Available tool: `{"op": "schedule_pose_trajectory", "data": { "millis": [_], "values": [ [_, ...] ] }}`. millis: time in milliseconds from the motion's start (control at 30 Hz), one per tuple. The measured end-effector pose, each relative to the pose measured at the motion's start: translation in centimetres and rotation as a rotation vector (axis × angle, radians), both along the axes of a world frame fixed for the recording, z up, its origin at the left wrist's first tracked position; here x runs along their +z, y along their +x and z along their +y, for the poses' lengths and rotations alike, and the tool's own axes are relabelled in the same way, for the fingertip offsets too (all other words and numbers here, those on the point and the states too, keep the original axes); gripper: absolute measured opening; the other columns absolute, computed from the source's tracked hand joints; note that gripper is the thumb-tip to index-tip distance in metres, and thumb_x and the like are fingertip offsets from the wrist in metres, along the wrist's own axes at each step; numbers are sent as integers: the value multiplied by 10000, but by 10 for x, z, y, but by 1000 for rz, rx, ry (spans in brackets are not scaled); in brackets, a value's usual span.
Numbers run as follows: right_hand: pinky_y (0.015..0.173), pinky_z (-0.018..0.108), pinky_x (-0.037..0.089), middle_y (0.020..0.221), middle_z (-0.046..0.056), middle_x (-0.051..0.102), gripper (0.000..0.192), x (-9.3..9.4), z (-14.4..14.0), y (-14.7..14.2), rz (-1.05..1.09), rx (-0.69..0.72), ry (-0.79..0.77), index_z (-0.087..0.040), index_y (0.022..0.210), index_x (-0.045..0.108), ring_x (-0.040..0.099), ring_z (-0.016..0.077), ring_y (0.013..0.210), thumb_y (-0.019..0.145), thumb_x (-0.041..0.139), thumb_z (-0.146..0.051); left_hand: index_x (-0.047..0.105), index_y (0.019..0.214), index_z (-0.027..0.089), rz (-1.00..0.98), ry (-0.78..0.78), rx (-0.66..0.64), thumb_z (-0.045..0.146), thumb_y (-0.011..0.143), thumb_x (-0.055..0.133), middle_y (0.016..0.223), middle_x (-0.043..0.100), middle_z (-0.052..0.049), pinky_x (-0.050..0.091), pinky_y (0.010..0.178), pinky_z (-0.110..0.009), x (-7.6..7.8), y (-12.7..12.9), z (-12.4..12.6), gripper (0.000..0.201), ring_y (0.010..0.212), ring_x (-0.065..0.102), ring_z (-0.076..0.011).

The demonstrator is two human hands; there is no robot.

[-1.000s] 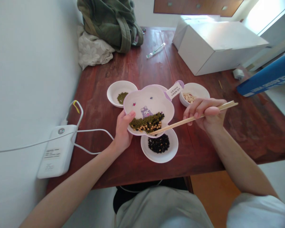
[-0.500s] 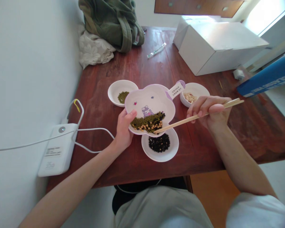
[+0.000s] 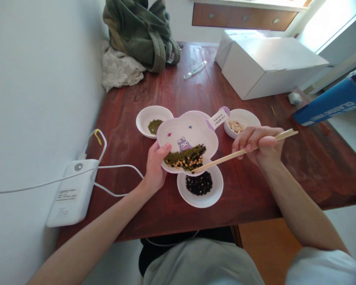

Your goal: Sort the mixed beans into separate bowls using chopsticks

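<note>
My left hand (image 3: 156, 165) grips the left edge of a cloud-shaped plate (image 3: 200, 128), thumb on its rim, tilted toward me. Green, tan and black beans (image 3: 185, 157) lie mixed along its near side. In my right hand (image 3: 259, 146) is a pair of chopsticks (image 3: 225, 158), their tips at the plate's lower rim by the beans. Partly under the plate stands a white bowl (image 3: 218, 194) of black beans (image 3: 199, 184). A bowl (image 3: 142, 118) with green beans (image 3: 154, 126) sits behind on the left, and a bowl (image 3: 250, 115) of pale pieces (image 3: 235, 126) on the right.
On the left, a white power bank (image 3: 72, 194) trails white cables (image 3: 121, 167). A green bag (image 3: 142, 35) and patterned cloth (image 3: 120, 67) lie at the back left. A white box (image 3: 273, 63), a small wrapped stick (image 3: 195, 70) and a blue cylinder (image 3: 332, 99) occupy the back and right.
The whole view has shifted slightly, so the scene sits a little lower. Both hands keep their holds, and the chopstick tips stay near the plate's lower rim.
</note>
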State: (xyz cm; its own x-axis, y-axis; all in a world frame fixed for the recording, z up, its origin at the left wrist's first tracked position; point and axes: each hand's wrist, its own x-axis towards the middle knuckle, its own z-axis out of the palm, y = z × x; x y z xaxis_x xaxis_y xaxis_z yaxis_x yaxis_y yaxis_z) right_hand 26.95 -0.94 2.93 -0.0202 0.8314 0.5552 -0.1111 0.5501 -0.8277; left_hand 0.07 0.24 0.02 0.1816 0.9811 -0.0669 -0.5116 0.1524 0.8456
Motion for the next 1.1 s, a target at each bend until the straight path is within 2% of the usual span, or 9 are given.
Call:
{"op": "schedule_pose_trajectory", "data": {
  "millis": [400,500,700,933,1100],
  "values": [
    [289,235,454,575,37,601,453,1,1,-3,54,52,9,-185,658,747,682,196,515,924,712,-550,732,1106,167,5,-64,31,419,808,778,1066,799,-91,612,894,-406,4,0,-2,393,1086,738,-331],
    [316,258,489,584,45,623,432,0,0,-2,26,59,-21,-193,661,753,696,211,541,908,734,-547,736,1088,169,18,-64,43,417,805,784,1050,799,-89,613,886,-406,4,-1,-2,380,1060,745,-327],
    [358,304,518,620,57,651,401,1,-4,1,-23,67,-44,-196,693,770,710,235,578,896,751,-541,736,1169,171,6,-37,1,428,800,798,1114,791,-100,608,891,-408,5,-2,-3,454,1043,746,-323],
    [424,337,556,634,62,656,382,1,-4,3,-54,87,-50,-194,706,775,711,244,600,900,753,-523,753,1150,176,6,-22,-8,422,815,797,1108,791,-90,598,909,-398,3,-3,-3,418,1032,744,-308],
    [359,300,534,628,57,640,390,0,-3,0,-5,112,-59,-187,711,779,710,235,585,897,751,-529,759,1149,181,13,-24,4,431,811,799,1106,790,-91,598,919,-404,2,-3,-3,422,1043,741,-315]
  ]
}}
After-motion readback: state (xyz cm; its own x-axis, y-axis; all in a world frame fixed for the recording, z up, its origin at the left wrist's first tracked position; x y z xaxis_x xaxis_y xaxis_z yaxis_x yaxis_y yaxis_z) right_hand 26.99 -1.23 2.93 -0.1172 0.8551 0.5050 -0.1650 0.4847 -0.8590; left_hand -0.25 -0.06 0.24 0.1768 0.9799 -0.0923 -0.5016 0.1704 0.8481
